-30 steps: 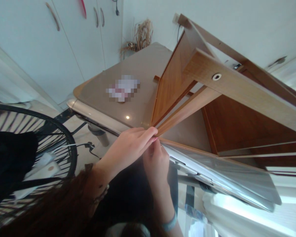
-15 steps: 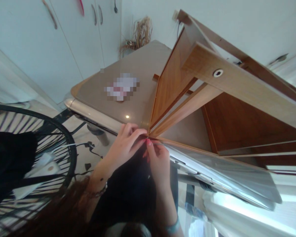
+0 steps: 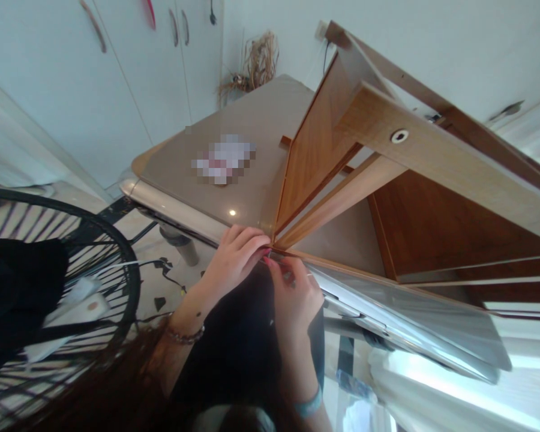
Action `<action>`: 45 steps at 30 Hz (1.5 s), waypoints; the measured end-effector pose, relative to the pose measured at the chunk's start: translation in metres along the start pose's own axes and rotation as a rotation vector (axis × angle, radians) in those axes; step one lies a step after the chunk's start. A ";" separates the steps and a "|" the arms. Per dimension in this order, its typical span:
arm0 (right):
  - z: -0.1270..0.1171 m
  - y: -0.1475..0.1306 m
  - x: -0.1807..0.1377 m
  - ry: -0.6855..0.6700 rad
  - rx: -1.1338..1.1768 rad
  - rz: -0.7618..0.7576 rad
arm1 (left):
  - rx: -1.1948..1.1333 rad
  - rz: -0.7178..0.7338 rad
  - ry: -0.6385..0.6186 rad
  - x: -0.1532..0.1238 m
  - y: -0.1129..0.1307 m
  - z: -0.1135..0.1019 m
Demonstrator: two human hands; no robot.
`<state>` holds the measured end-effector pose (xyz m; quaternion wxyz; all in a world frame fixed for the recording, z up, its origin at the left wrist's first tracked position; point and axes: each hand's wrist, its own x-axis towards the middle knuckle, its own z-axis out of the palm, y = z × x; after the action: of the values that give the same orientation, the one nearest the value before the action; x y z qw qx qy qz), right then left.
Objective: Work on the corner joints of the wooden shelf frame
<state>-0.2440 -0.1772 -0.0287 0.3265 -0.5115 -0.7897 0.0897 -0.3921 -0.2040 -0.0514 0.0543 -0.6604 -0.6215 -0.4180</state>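
Note:
A wooden furniture frame (image 3: 324, 150), with slats, brown panels and a keyhole (image 3: 399, 137) in its upper rail, rests tilted on a table (image 3: 175, 159). Its lower corner meets the table's near edge. My left hand (image 3: 236, 258) is closed at that corner, its fingers bent over the wood and its fingertips on it. Just to the right and slightly lower, my right hand (image 3: 294, 297) pinches at the same corner with thumb and forefinger. Whatever lies between these fingertips is too small to make out. The fingertips of both hands nearly touch.
A black woven chair (image 3: 126, 258) holding dark cloth and a white object stands at the left. On the table lies a blurred-out item (image 3: 222, 159). White cabinets (image 3: 148, 72) and a dried plant (image 3: 261, 60) are behind. A white curtain (image 3: 423, 384) hangs at the lower right.
My right hand has turned and shifted slightly right, its knuckles farther out. My left fingers have drawn closer together at the corner. The frame stays where it was.

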 end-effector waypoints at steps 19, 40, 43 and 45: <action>0.019 0.008 -0.001 0.195 -0.043 -0.316 | -0.026 0.058 0.077 -0.005 -0.007 0.009; 0.022 -0.031 -0.011 -0.196 1.024 0.510 | -0.245 0.073 0.006 0.005 -0.018 -0.002; 0.020 -0.035 -0.010 -0.242 1.133 0.619 | -0.238 0.074 -0.076 0.011 -0.018 -0.012; 0.018 -0.036 -0.010 -0.275 1.182 0.668 | -0.193 0.087 -0.138 0.015 -0.017 -0.019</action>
<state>-0.2796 -0.1988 -0.0299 0.4025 -0.4475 -0.4428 0.6646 -0.4182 -0.2003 -0.0377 -0.0344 -0.7159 -0.5514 -0.4269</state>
